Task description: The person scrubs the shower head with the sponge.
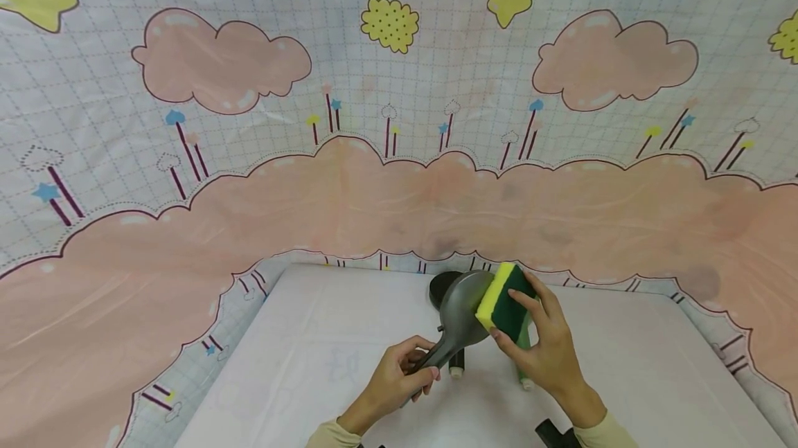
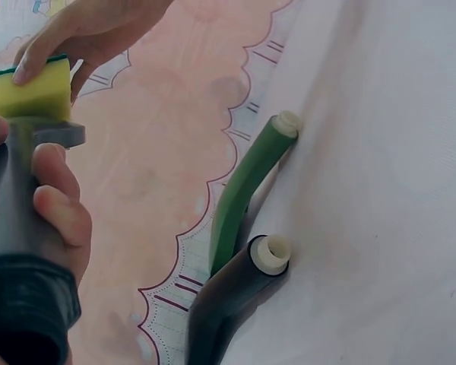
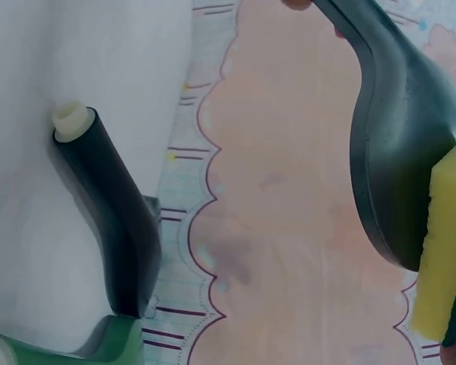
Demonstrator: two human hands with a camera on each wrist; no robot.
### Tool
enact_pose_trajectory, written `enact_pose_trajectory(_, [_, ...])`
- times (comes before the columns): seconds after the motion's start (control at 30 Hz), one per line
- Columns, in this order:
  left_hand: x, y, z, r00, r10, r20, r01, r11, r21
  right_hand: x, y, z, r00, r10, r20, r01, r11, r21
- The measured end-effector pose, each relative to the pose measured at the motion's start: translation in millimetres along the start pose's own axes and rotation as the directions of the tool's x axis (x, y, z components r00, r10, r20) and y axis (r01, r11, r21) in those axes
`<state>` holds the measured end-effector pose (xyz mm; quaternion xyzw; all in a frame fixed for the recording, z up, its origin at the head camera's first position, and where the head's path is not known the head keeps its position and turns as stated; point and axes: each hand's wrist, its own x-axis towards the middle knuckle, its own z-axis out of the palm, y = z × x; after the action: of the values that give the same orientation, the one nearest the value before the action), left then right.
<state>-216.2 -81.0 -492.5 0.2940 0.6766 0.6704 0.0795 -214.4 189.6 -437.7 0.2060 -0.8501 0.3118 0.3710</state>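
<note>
My left hand grips the handle of a grey handheld shower head, which is raised and tilted with its round end up and to the right. My right hand pinches a sponge, yellow on one side and dark green on the other. In the right wrist view the yellow side of the sponge lies against the rounded back of the shower head. From the left wrist view, the fingers of my left hand curl round the handle.
Behind the raised shower head, a black shower head and a green one lie on the white table, handles toward me. A patterned cloth with clouds and stars hangs beyond the table's far edge.
</note>
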Motion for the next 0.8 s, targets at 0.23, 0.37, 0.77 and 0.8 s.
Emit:
enact_pose_trajectory(0.23, [4.4,1.5,2.4,0.999,-0.034,-0.023,0.035,0.998,0.047,0.9,-0.3,3.6,1.0,-0.027,0.005,0.027,1.0,-0.009])
enact_pose_trajectory(0.37, [6.4,0.5,4.6,0.997,-0.049,-0.052,0.055,0.992,0.116,2.0,-3.3,7.0,0.995,-0.101,0.001,0.101,0.995,-0.009])
enact_pose_trajectory(0.77, [5.4,1.0,9.5,0.997,-0.036,-0.07,0.049,0.981,0.188,0.2,-13.6,15.9,0.975,-0.218,-0.038,0.218,0.976,-0.005])
enact_pose_trajectory(0.8, [5.1,1.3,9.7,0.997,-0.039,-0.068,0.051,0.981,0.186,-0.2,-14.5,16.5,0.973,-0.228,-0.04,0.228,0.974,-0.004])
